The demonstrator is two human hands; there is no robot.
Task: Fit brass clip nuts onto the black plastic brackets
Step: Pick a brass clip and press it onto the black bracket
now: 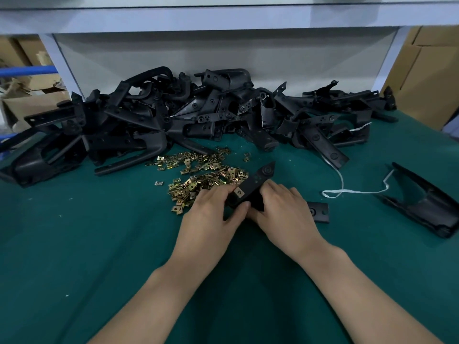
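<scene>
The green surface (87,244) is left bare at lower left. Its far edge is crowded by heaped black plastic brackets (186,115), with brass clip nuts (198,180) scattered below. At centre, one bracket (255,181), a clip nut (239,192) at its edge, is gripped by the left hand (211,214) and right hand (285,209), fingers curled.

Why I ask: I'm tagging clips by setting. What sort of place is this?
Probably a factory assembly bench: a heap of black plastic brackets at the back of the green table, a loose pile of brass clip nuts, and cardboard cartons alongside.
</scene>
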